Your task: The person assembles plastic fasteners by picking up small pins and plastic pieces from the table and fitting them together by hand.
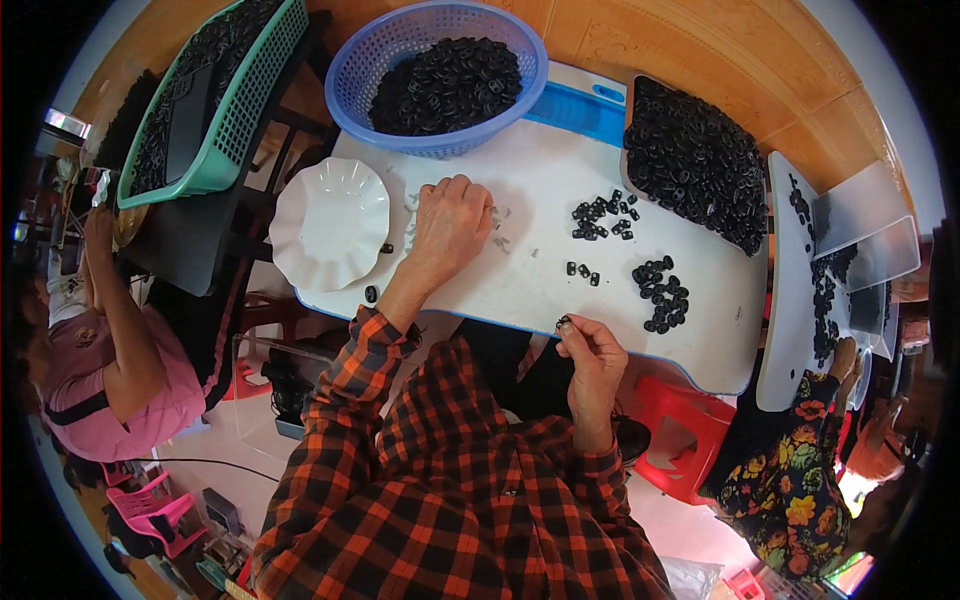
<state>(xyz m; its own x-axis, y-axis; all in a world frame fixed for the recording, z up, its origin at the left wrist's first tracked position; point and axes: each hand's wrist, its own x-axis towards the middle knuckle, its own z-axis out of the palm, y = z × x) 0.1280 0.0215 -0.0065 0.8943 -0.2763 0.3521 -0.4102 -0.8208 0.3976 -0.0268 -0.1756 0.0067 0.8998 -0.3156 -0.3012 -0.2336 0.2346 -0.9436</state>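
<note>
My left hand [452, 222] rests on the white table [470, 290] with its fingers curled down. Small translucent pieces [502, 243] lie scattered around it, and its fingertips are hidden, so what they hold does not show. Near the table's front edge, my right hand [592, 365] pinches a small black part [563, 322] between thumb and fingers. Beyond that hand lie a few black oval parts [583, 272], a loose cluster of black parts [603, 215] and another pile of them [660, 295] farther right.
A white scalloped plate [290, 225] sits left of my left hand. Behind stands a blue basket [350, 75] of black parts; a heaped tray [695, 155] is at back right. A green basket [235, 130] stands at left. People work on both sides, by a red stool [680, 430] at right.
</note>
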